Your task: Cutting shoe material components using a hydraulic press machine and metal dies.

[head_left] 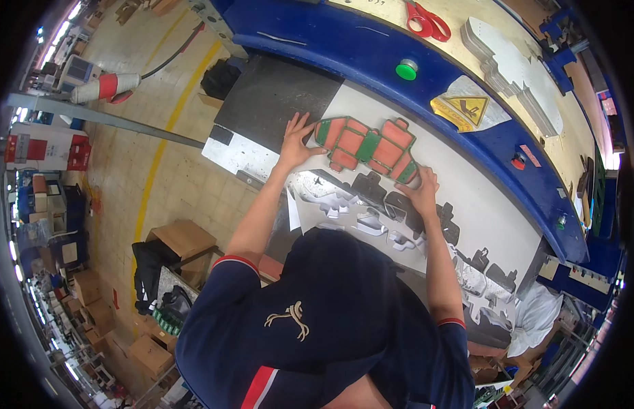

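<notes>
Basically the orange-and-green die-cut carton blank (pixel 366 146) lies flat on the white sheet (pixel 467 198), long axis running from upper left to lower right — one hand at each end. Left hand (pixel 295 143) splayed wide, fingertips on its left end; right hand (pixel 422 191) flat on the lower-right corner — both equally near.

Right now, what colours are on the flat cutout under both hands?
Orange-red panels with green bands, on the cutout; head view shows it best.

— What does the worker wear?
— A navy short-sleeved shirt with red-and-white bands at the sleeve cuffs, plus a navy cap with a small pale emblem.
— Gloves?
— None; left hand (pixel 296 144) and right hand (pixel 422 193) are bare.
</notes>
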### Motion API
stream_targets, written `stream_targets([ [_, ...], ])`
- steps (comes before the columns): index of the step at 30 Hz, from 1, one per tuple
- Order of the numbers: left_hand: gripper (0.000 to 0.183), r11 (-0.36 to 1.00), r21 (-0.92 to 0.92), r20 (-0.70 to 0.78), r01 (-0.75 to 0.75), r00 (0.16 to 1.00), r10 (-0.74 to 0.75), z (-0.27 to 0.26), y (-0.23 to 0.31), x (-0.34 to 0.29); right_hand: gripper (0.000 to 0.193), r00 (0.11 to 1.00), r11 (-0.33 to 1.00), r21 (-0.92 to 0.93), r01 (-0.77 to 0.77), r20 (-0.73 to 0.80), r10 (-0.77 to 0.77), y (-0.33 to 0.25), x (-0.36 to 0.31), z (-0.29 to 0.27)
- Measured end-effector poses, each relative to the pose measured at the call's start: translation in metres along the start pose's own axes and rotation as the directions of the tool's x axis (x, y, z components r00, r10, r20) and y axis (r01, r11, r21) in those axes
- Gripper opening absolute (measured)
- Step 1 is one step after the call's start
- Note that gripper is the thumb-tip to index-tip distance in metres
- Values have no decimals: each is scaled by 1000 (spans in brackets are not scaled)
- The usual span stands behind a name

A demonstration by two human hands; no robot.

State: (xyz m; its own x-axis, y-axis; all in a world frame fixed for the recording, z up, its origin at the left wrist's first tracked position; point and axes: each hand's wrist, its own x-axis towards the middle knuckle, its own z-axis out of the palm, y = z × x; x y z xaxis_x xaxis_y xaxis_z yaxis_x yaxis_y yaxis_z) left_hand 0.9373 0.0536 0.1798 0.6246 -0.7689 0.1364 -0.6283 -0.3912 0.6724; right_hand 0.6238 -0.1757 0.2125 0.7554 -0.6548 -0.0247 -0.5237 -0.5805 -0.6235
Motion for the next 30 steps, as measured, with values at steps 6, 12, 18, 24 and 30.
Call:
stream_targets([
  [6,82,1000,-25,-12,0,1000,0,-2,-4,-1,73,1000,1000,-5,-3,1,3,-1,1,2],
  [12,82,1000,-7,-15,-1,1000,1,-5,-2,-3,76,1000,1000,-3,5,-25,-5,0,0,4],
  [18,81,999,-44,-4,-21,1000,20,-5,-3,-3,78,1000,999,-44,-22,1,22,-1,-1,3],
  [24,79,1000,-20,-4,-13,1000,13,-6,-3,-5,77,1000,999,-38,-1,-18,0,0,-1,6],
  [30,79,999,-24,-15,-33,999,33,-6,-5,-3,74,1000,998,-56,-14,13,15,-7,0,2],
])
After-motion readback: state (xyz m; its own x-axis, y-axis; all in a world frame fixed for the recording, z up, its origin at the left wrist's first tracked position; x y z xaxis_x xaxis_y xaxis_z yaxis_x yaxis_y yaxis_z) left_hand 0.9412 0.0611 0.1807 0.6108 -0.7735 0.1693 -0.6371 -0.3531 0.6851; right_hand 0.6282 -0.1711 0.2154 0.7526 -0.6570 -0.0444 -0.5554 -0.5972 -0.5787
